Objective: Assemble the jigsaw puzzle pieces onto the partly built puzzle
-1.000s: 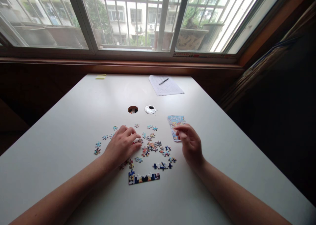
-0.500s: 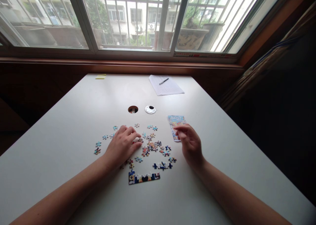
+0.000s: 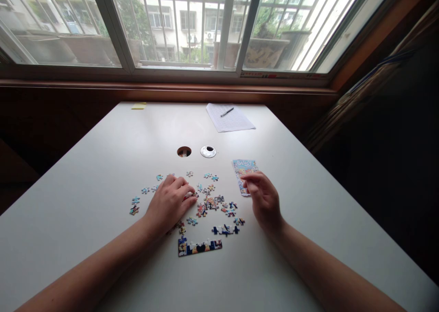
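Note:
Several loose jigsaw pieces (image 3: 212,204) lie scattered on a white table (image 3: 103,166). A joined strip of pieces (image 3: 199,246) sits nearest me, with a shorter joined row (image 3: 224,230) just beyond it. My left hand (image 3: 169,203) rests palm down over the left part of the scatter, its fingers bent with the tips on a piece. My right hand (image 3: 262,200) is curled, finger and thumb pinched at the near edge of a small picture card (image 3: 244,168). Whether it holds a piece is hidden.
A sheet of paper (image 3: 229,118) with a pen (image 3: 227,112) lies at the table's far edge. A yellow sticky note (image 3: 139,106) is at the far left. A cable hole (image 3: 184,151) and its round cap (image 3: 208,151) are mid-table. A window runs behind.

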Motion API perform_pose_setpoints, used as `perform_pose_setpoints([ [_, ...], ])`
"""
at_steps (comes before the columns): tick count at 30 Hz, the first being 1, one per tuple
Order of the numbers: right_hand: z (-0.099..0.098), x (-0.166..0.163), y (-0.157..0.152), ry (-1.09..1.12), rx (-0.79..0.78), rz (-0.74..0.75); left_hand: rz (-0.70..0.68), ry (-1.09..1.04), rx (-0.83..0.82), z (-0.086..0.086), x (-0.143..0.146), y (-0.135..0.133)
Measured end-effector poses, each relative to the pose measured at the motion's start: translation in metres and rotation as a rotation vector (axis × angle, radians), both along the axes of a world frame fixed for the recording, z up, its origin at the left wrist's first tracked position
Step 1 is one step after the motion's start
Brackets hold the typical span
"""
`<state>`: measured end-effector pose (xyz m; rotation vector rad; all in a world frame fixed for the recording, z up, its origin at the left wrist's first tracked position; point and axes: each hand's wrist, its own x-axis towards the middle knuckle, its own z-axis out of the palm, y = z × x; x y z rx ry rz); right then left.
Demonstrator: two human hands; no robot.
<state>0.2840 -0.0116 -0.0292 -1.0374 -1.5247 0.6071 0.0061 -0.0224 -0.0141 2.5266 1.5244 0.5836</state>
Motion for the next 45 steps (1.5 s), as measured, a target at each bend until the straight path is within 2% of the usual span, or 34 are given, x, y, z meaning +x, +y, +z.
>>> perform_pose_setpoints([
  [8, -0.001, 0.0, 0.0, -0.004, 0.003, 0.002, 0.011, -0.039, -0.024, -0.004, 0.0, 0.002],
  [19, 0.001, 0.0, 0.0, -0.016, -0.001, -0.003, -0.045, -0.107, -0.033, -0.005, -0.001, 0.0],
  [26, 0.002, 0.001, 0.0, -0.034, -0.001, 0.0, -0.073, -0.23, -0.056, -0.004, -0.003, 0.002],
  [29, 0.004, -0.001, -0.002, -0.097, 0.053, 0.017, -0.078, -0.316, -0.083, -0.001, -0.003, 0.001],
  [32, 0.006, -0.004, -0.005, -0.214, 0.177, 0.089, -0.079, -0.396, -0.151, 0.003, -0.001, -0.002],
  [38, 0.005, -0.014, -0.01, -0.521, 0.387, 0.368, -0.122, -0.482, -0.34, 0.011, 0.007, -0.01],
  [45, 0.01, -0.022, -0.015, -0.65, 0.443, 0.426, -0.159, -0.53, -0.418, 0.013, 0.014, -0.017],
])
